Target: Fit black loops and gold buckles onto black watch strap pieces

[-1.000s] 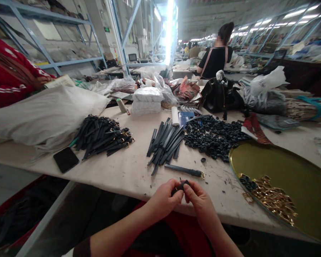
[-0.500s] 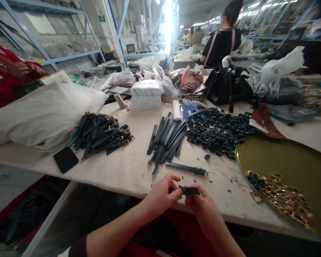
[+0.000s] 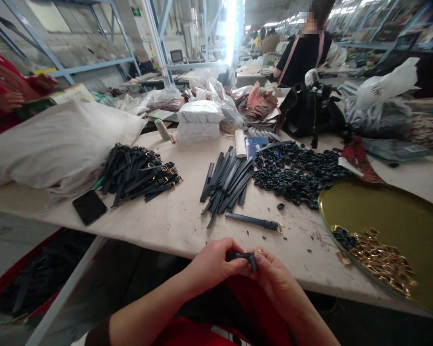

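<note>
A short dark leather strap [image 3: 248, 257] is held between my two hands at the table's front edge, with one end bent downward. My left hand [image 3: 218, 259] grips it from the left, fingers curled round it. On the other side, my right hand [image 3: 272, 271] pinches the end, where a small gold glint shows; the fingers hide what it belongs to. Just beyond my hands lies a finished-looking strap with a gold buckle [image 3: 254, 221]. Behind that is a pile of plain dark straps [image 3: 225, 180]. Dark small loops [image 3: 296, 175] are heaped to its right.
Buckled straps [image 3: 137, 175] are piled at left, beside a black phone [image 3: 89, 207] and a white cloth bundle [image 3: 61, 144]. A gold tray [image 3: 361, 202] at right holds gold buckles [image 3: 386, 264]. Plastic-wrapped packs [image 3: 198, 122] and a black bag [image 3: 310, 113] stand behind. A person in red is far left.
The strap's free end, pointing right before, is now bent down between my hands. My right hand has shifted its grip on it. The view has tilted slightly.
</note>
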`<state>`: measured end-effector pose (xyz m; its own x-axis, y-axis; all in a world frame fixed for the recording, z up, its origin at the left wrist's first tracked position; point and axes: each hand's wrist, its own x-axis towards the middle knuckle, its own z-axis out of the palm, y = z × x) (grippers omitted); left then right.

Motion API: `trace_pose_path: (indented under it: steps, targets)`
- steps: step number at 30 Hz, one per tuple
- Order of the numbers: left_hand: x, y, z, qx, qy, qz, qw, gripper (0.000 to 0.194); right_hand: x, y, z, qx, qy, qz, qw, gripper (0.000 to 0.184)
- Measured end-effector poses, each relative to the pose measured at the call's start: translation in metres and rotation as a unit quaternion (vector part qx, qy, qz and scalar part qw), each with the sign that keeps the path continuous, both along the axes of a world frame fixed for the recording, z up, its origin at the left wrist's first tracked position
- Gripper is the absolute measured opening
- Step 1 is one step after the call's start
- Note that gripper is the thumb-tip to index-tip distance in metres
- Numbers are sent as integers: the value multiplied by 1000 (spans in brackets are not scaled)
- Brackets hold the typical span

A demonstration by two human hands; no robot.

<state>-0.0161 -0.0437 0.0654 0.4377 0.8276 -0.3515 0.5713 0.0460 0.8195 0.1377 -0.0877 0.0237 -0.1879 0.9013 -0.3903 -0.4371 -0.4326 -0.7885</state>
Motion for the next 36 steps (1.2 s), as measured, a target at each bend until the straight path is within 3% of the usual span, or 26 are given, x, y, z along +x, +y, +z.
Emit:
trace_pose_path:
  steps: [2,5,7,9,12,16,18,21,24,29,32,36]
  targets:
    - [-1,-4,2,-46,-67,6,997,26,0,1,1,31,-107,-51,992,34]
    - [-2,-9,4,-102,-138,10,985,27,0,0,2,95,-280,-127,947,30]
    - [-3,-11,3,-135,-167,5,977,30,2,-3,3,126,-323,-120,930,29]
    - [-5,-13,2,-167,-196,-6,966,32,5,-7,4,129,-305,-61,941,31]
    - [-9,-15,3,-216,-230,-20,949,32,8,-13,6,79,-202,24,976,31]
    - [-9,-20,4,-230,-272,-28,934,33,10,-19,6,-10,-41,63,997,30]
    - [-7,-22,3,-221,-279,-19,934,37,11,-21,7,-3,-53,74,996,28]
    - [-5,-22,0,-203,-232,11,951,38,12,-25,10,97,-221,60,969,20]
    - [-6,-19,1,-189,-163,-25,968,29,14,-28,9,183,-353,59,916,11]
    - [-12,-12,10,-179,-48,-170,968,21,17,-29,0,191,-376,77,903,12]
    - [-8,-11,9,-163,-20,-161,973,22,17,-27,-3,197,-381,81,900,13]
    - [4,-8,2,-86,36,-157,983,29,16,-25,-9,219,-399,70,888,13]
